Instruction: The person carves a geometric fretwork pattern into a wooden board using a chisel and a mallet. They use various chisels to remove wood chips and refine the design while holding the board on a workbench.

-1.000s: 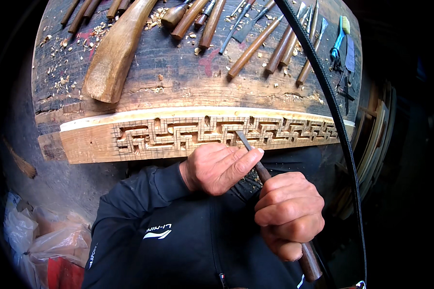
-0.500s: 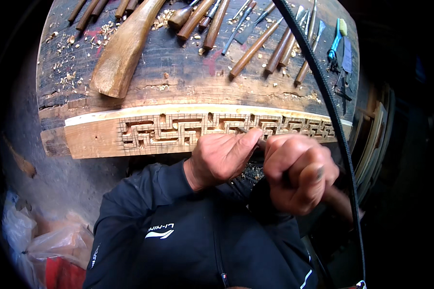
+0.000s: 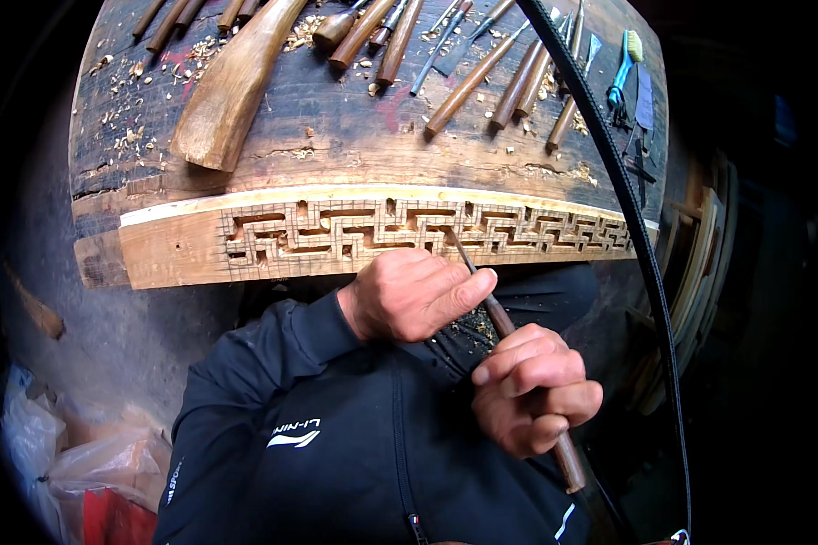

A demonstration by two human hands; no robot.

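A wooden board (image 3: 168, 254) with a pencilled grid and a carved maze-like pattern of slots stands along the near edge of the bench. My right hand (image 3: 536, 389) is closed round the wooden handle of a chisel (image 3: 500, 318), whose butt sticks out below the fist. The thin metal blade slants up and left, its tip in a slot near the board's middle. My left hand (image 3: 420, 292) is closed at the board's lower edge, thumb and fingers steadying the chisel's shank. The left fingertips are partly hidden.
On the dark worn workbench (image 3: 336, 136) lie a wooden mallet (image 3: 236, 100), several wooden-handled chisels (image 3: 468, 91), a blue brush (image 3: 623, 73) and scattered shavings. A black cord (image 3: 641, 227) hangs across the right side. Plastic bags (image 3: 100, 463) lie at lower left; boards (image 3: 700, 272) stand at right.
My right hand has moved down, and the chisel has swung steeper, its shank and handle now showing. My left hand has shifted slightly left. The view has shifted a little.
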